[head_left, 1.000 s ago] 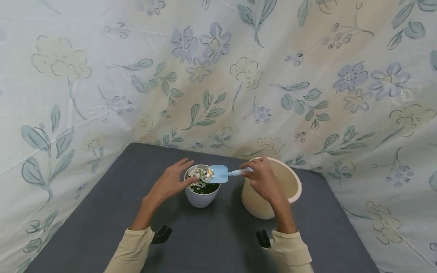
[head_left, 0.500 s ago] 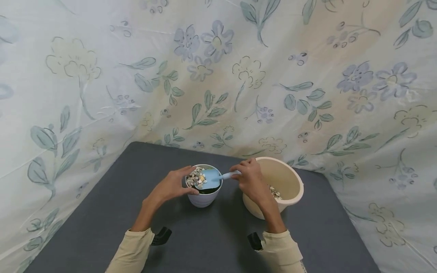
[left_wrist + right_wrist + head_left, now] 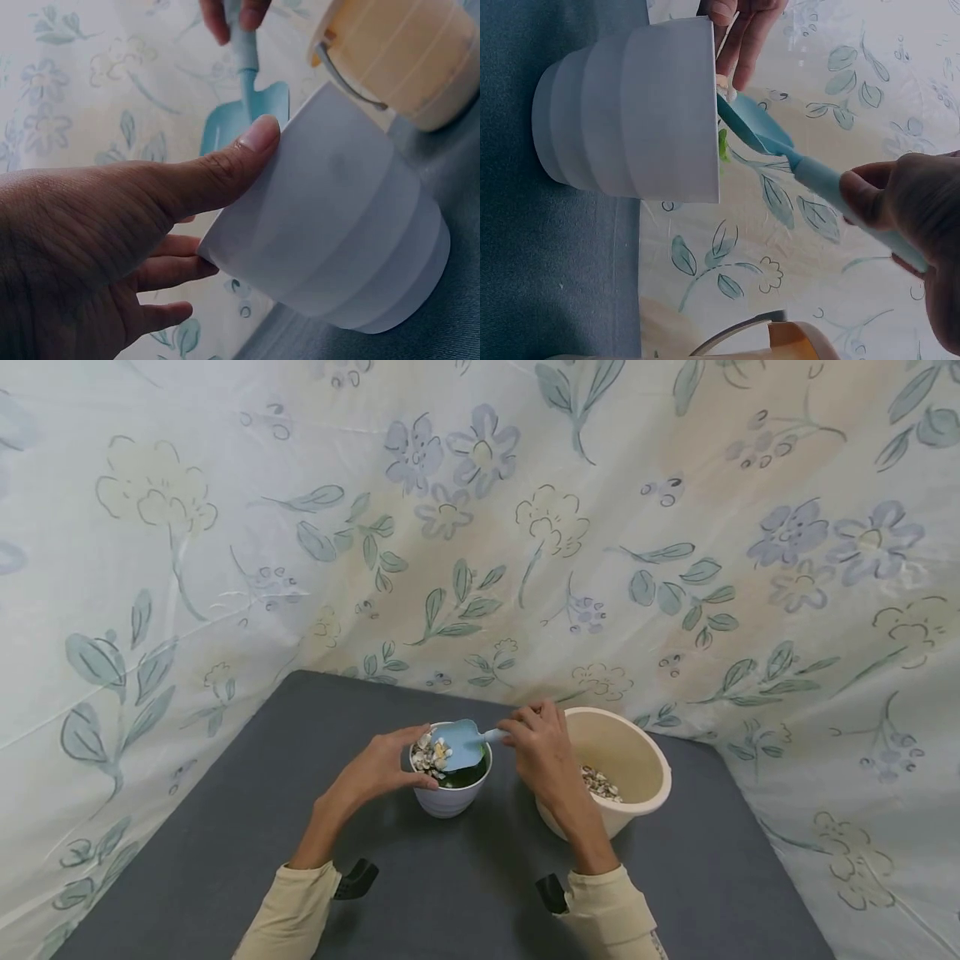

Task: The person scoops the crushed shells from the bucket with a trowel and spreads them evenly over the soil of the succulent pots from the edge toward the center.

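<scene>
At the lower centre of the head view, the left hand (image 3: 375, 768) cupped the white pot (image 3: 448, 785) on the grey tabletop (image 3: 225, 827), thumb pressed on its near wall and fingers curled round the far side. The right hand (image 3: 542, 752) pinched the handle of the blue trowel (image 3: 459, 743), whose blade tilted over the pebbles (image 3: 429, 757) in the pot. The cream bucket (image 3: 637, 777) stood just right of the pot.
</scene>
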